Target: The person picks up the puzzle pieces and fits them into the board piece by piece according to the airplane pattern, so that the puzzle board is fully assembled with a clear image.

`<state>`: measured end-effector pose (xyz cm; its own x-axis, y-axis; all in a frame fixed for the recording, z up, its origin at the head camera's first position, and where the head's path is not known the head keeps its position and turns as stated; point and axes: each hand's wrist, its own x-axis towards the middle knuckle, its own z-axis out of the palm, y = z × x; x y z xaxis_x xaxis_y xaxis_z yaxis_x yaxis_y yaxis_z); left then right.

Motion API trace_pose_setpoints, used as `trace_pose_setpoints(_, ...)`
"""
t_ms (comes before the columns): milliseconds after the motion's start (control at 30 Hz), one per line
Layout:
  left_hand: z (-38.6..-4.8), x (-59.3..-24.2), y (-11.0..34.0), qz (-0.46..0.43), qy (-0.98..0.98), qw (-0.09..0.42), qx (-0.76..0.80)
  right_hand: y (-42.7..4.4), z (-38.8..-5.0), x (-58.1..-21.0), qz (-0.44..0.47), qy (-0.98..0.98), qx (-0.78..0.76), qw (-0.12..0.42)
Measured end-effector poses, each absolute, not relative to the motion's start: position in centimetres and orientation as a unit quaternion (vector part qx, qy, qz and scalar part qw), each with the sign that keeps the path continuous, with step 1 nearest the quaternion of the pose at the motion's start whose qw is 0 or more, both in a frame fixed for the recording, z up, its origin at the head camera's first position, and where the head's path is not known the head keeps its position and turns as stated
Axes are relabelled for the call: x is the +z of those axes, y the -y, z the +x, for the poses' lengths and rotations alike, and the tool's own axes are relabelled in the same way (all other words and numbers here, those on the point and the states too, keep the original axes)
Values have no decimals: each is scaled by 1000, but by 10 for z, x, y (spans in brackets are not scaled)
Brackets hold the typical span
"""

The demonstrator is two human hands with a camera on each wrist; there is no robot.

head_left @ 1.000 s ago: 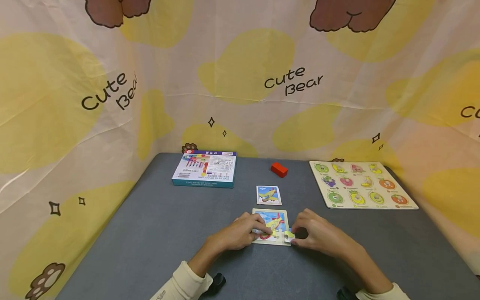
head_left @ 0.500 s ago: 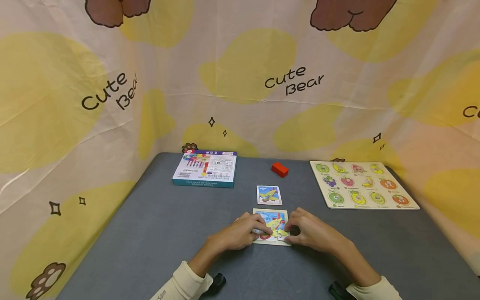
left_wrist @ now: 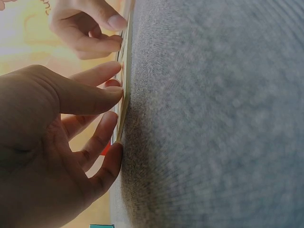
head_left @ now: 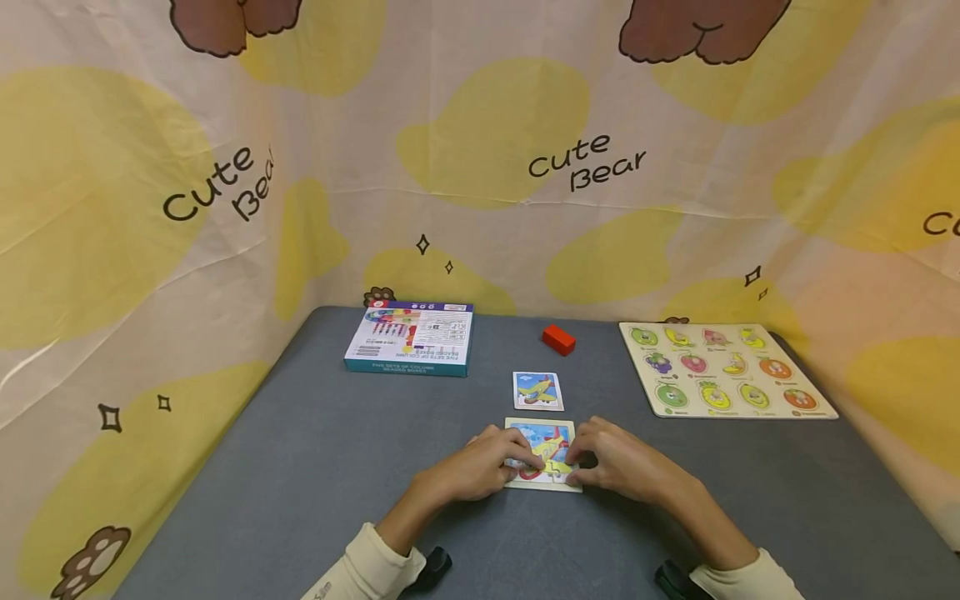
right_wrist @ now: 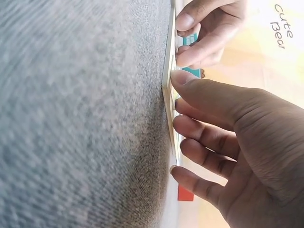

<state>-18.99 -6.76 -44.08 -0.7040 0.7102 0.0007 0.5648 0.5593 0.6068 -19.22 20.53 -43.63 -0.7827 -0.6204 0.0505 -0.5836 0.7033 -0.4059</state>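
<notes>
In the head view, a jigsaw puzzle [head_left: 536,432] in a pale frame lies flat, showing a yellow aeroplane on blue sky. My left hand [head_left: 480,463] rests on its left side, index fingertip and thumb on the face. At the lower right corner my right hand [head_left: 633,463] holds a puzzle piece [head_left: 560,477] between thumb and fingers, low against the board; the piece is partly hidden by the fingers. In the wrist views, the left hand [left_wrist: 61,118] and right hand [right_wrist: 228,128] touch the thin board from opposite sides. Just beyond it lies a picture card [head_left: 537,391] with the same aeroplane.
A red block [head_left: 558,340] sits further back on the grey table [head_left: 337,467]. At the back left lies a flat box [head_left: 409,339] with a teal side. A fruit picture board [head_left: 726,369] lies at the right. Patterned cloth walls [head_left: 480,167] stand around the table.
My right hand has moved left, carrying the puzzle piece from beside the frame's right edge onto the lower right corner. In the last half second it barely shifts. The left hand stays put.
</notes>
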Motion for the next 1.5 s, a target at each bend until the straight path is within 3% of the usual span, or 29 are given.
trace_pose_setpoints(933, -190, -444, 66, 378, -869, 116, 299, -201, -194, -435, -331, -916, -217, 61)
trace_pose_setpoints(1133, -189, -445, 65, 418, -853, 138, 280, -201, -194, -437, -323, -912, -246, 63)
trace_pose_setpoints(1500, -180, -438, 59, 410, -875, 179, 184, -203, -198, -441, -326, -907, -259, 68)
